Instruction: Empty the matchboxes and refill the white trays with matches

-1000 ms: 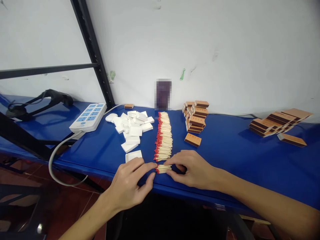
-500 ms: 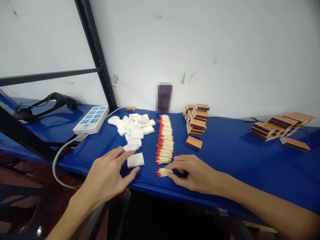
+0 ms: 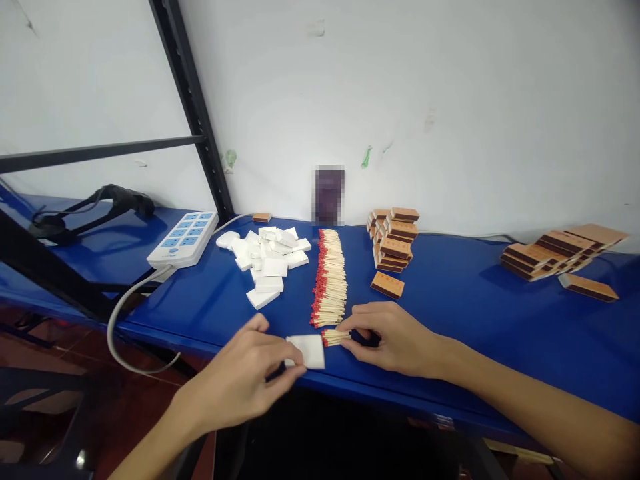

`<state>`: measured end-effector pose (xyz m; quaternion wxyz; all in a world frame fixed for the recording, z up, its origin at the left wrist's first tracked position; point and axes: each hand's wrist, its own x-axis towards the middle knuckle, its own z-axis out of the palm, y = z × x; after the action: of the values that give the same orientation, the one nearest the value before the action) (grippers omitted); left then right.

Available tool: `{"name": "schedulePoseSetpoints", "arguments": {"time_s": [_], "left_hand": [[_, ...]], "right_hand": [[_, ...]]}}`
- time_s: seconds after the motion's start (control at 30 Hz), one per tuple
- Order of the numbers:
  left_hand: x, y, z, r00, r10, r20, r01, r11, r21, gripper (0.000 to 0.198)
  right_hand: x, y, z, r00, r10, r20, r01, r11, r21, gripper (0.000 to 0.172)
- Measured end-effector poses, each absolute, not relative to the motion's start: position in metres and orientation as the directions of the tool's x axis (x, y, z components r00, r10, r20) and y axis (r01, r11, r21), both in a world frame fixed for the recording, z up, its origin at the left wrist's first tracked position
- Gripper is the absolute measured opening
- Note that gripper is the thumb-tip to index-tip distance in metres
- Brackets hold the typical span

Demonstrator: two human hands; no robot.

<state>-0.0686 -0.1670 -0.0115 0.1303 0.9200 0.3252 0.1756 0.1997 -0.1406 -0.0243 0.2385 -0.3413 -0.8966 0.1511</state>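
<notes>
My left hand (image 3: 260, 377) pinches a white matchbox tray (image 3: 311, 351) by its left end, close to the table's front edge. Just right of that tray, my right hand (image 3: 387, 339) has its thumb and fingers closed on a small bunch of matches (image 3: 334, 338), red heads pointing left. Behind the bunch runs a long row of matches (image 3: 331, 280), their red heads also to the left. Several more white trays (image 3: 270, 257) lie heaped to the left of the row. The fingertips of my right hand cover the ends of the matchsticks.
Orange-brown matchbox sleeves are stacked (image 3: 397, 247) right of the matches, with a single matchbox sleeve (image 3: 387, 285) in front. More matchboxes (image 3: 555, 252) lie far right. A power strip (image 3: 184, 239), its cable and a black shelf post (image 3: 193, 100) stand left; a white wall closes the back.
My left hand has taken hold of the nearest white tray and moved it right, next to the matches. The right hand has shifted the small bunch slightly right and back.
</notes>
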Motion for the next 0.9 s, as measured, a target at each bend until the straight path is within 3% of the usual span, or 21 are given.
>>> {"name": "schedulePoseSetpoints", "arguments": {"time_s": [0.1, 0.4, 0.73, 0.9], "left_hand": [[-0.05, -0.173, -0.017, 0.766, 0.574, 0.289, 0.447, -0.799, 0.402, 0.013], [-0.029, -0.172, -0.023, 0.813, 0.47, 0.344, 0.369, -0.872, 0.322, 0.008], [-0.03, -0.164, -0.032, 0.752, 0.508, 0.42, 0.408, -0.859, 0.31, 0.007], [-0.028, -0.166, -0.035, 0.739, 0.46, 0.491, 0.391, -0.888, 0.243, 0.011]], "right_hand": [[0.199, -0.139, -0.026, -0.642, 0.692, 0.33, 0.561, 0.718, -0.413, 0.018], [0.202, -0.141, -0.029, -0.618, 0.726, 0.303, 0.622, 0.686, -0.376, 0.022], [0.202, -0.137, -0.026, -0.589, 0.78, 0.211, 0.59, 0.594, -0.547, 0.026], [0.203, -0.137, -0.021, -0.588, 0.788, 0.18, 0.608, 0.578, -0.544, 0.031]]}}
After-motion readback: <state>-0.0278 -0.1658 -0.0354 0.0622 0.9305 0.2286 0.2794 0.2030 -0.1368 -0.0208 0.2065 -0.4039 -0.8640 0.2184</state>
